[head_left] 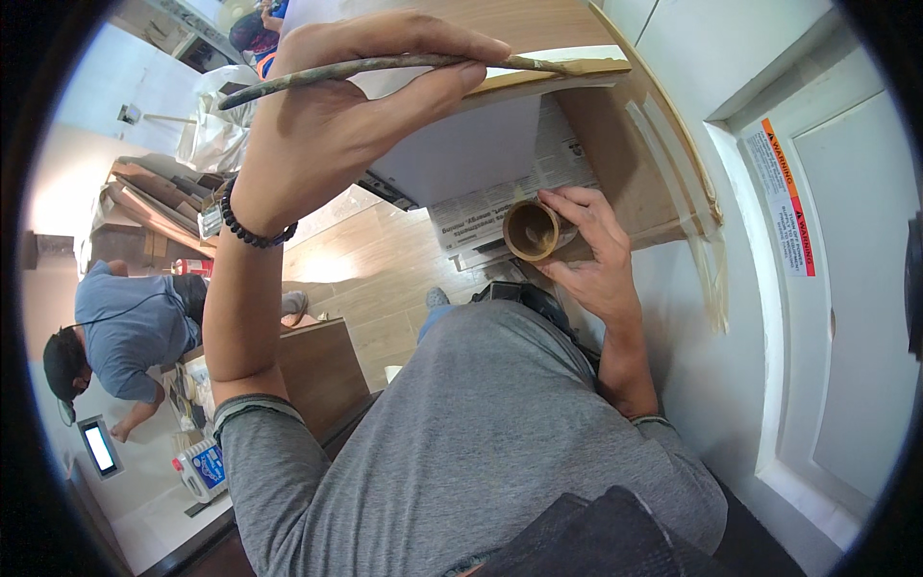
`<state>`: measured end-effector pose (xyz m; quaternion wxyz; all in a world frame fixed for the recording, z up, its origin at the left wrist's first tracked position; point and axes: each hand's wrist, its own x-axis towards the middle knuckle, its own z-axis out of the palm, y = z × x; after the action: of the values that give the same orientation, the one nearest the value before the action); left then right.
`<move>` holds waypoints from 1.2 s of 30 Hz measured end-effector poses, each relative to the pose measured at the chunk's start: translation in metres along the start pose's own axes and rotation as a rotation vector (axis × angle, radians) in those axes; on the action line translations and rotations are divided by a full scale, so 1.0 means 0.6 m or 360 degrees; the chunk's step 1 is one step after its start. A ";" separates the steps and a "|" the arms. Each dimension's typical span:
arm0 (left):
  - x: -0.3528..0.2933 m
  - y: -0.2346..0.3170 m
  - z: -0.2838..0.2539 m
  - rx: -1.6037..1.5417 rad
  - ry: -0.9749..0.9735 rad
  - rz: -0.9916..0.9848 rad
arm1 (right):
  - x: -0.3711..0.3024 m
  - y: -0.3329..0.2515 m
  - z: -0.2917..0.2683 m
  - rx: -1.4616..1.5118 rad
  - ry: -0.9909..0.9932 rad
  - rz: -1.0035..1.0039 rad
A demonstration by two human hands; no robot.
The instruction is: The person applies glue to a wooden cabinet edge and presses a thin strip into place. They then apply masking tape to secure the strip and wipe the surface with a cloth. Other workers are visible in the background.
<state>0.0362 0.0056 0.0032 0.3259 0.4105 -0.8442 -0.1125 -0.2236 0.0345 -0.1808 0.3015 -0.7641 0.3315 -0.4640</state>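
Note:
My left hand [336, 135] is raised at the upper left, thumb and fingers pinching a thin, stained paintbrush [317, 74]. Its tip rests against or very near the front edge of a wooden panel [548, 85], which has a white strip along its top. Lower and to the right, my right hand [604, 260] grips a small round cup [514, 252] by its side. The cup is tilted toward me, and a brownish residue or liquid shows inside. A wooden side panel [620, 144] stands just beyond that hand.
Newspaper [471, 226] lies under the woodwork. Strips of masking tape [713, 298] hang along the wooden edge. A white door [865, 260] stands at the right. At the left a person in blue [139, 313] leans near a white jug [200, 471]. Boards [154, 216] are piled behind.

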 end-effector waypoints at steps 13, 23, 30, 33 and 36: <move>-0.049 -0.017 -0.043 -0.0002 -0.0038 0.0091 | -0.007 -0.021 0.032 -0.0019 -0.0014 0.0011; -0.108 -0.035 -0.079 -0.0042 -0.0021 -0.0033 | -0.006 -0.035 0.057 -0.0039 -0.0072 -0.0021; -0.147 -0.043 -0.098 -0.0079 0.0031 -0.0031 | -0.004 -0.043 0.073 -0.0061 -0.0101 -0.0030; -0.161 -0.048 -0.113 -0.0045 0.0007 -0.0028 | -0.001 -0.046 0.076 -0.0066 -0.0123 -0.0041; -0.178 -0.051 -0.126 -0.0014 -0.0001 -0.0071 | 0.002 -0.047 0.083 -0.0064 -0.0130 -0.0062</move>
<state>0.1519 0.0740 -0.0022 0.3247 0.4278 -0.8344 -0.1237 -0.1716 0.0580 -0.1778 0.2903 -0.7947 0.3132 -0.4314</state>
